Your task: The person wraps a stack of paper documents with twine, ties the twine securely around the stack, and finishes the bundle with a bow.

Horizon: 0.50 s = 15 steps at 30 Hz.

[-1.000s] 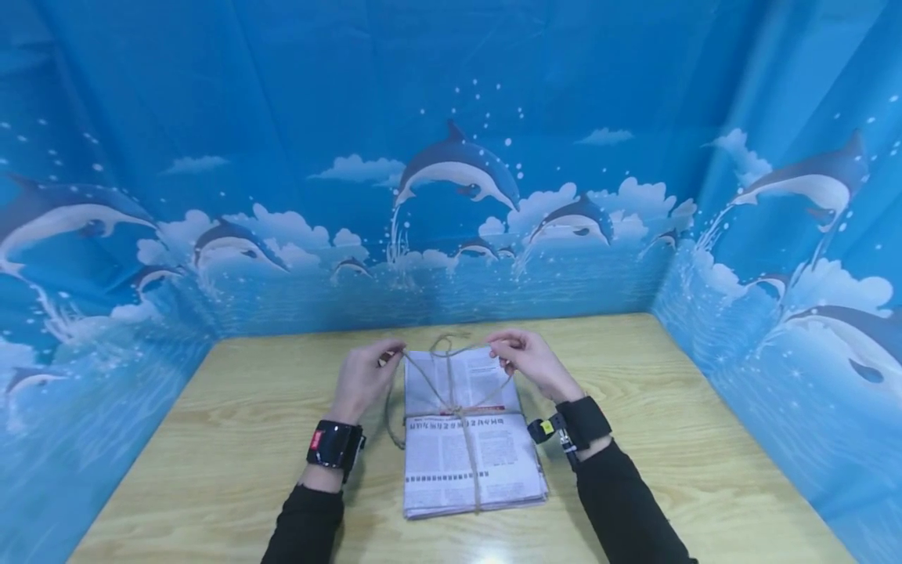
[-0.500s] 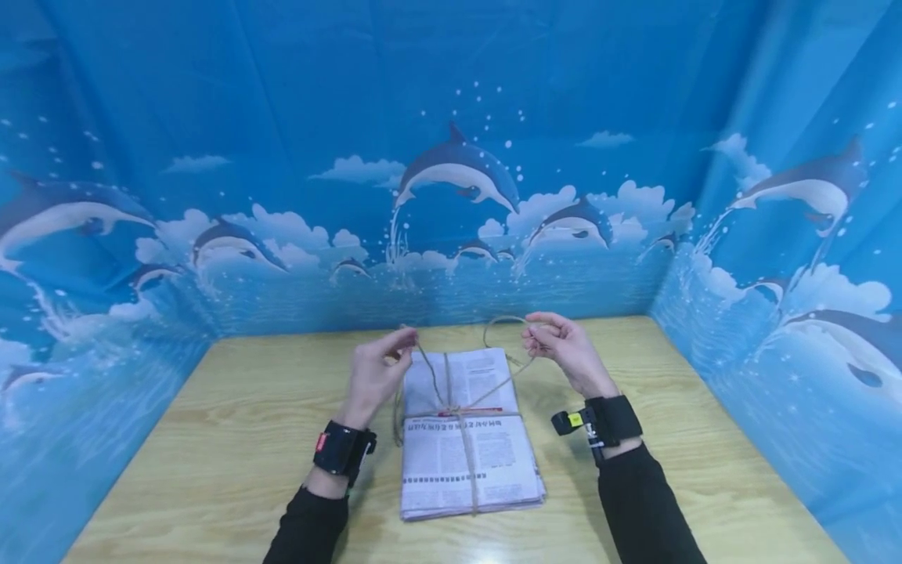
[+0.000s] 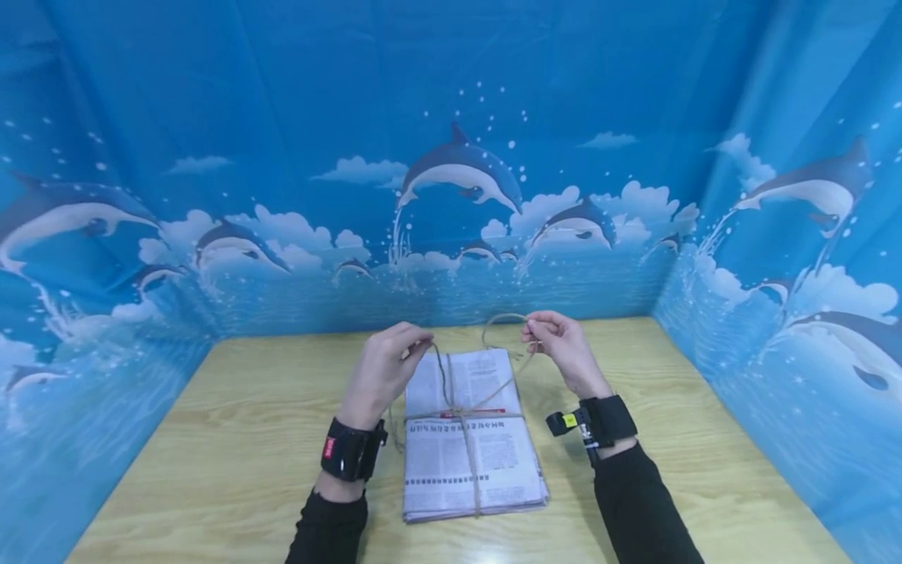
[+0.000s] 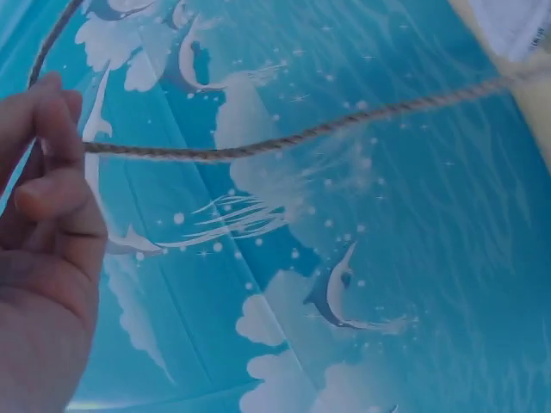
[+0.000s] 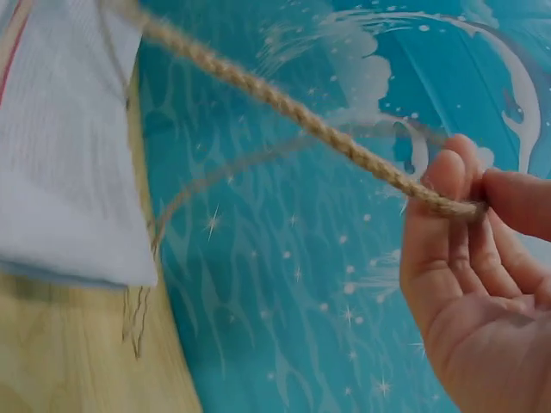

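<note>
A stack of folded newspapers lies on the wooden table, with brown twine crossing it both ways and meeting near the middle. My left hand pinches one strand of the twine above the stack's far left corner; in the left wrist view that strand runs from the fingers toward the paper. Off the far right corner, my right hand pinches the other strand between thumb and fingers. Its loose end loops behind the hand and down to the table, frayed at the tip.
The wooden table extends on both sides of the stack. Blue dolphin-print sheeting stands along its back and sides. Each wrist wears a black strap, the left strap and the right strap.
My right hand has moved outward to the right, drawing its strand off the stack. My left hand has shifted right, over the stack's far left corner. The newspapers stay put.
</note>
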{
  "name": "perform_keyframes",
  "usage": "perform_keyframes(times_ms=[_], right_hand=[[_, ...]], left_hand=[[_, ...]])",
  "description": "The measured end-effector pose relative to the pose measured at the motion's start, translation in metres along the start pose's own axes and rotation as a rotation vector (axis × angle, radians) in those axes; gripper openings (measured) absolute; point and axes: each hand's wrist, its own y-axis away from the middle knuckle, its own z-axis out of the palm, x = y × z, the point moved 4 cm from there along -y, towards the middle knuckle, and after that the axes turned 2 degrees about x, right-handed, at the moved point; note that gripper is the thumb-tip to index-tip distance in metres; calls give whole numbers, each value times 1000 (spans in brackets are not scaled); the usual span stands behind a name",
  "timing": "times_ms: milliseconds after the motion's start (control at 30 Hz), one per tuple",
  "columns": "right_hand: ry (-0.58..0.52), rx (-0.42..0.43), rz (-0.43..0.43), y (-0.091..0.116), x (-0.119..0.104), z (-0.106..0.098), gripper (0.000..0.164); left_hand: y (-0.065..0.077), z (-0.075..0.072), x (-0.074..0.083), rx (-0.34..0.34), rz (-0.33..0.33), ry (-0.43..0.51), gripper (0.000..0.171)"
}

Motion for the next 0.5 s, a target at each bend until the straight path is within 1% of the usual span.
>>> perform_keyframes(times_ms=[67, 133, 167, 267, 333, 400, 500], right_hand=[[-31, 0, -14, 0, -3, 0, 38], [-35, -1, -20, 0, -5, 0, 41], [-25, -1, -21, 0, -6, 0, 42], [9, 8, -12, 0, -6, 0, 40], [32, 7, 0, 0, -4, 0, 37], [45, 5, 6, -1, -3, 1, 34], [63, -24, -7, -7, -4, 3, 34]], left_hand=[[-3, 0, 3, 38, 17, 10, 14], [-4, 1, 3, 74, 14, 9, 14], [-4, 2, 2, 81, 6, 5, 14], [-1, 10, -1, 55, -47, 10, 14], [1, 16, -4, 25, -98, 45, 15], [1, 21, -4, 6, -143, 99, 15], [1, 26, -3, 13, -183, 144, 16]])
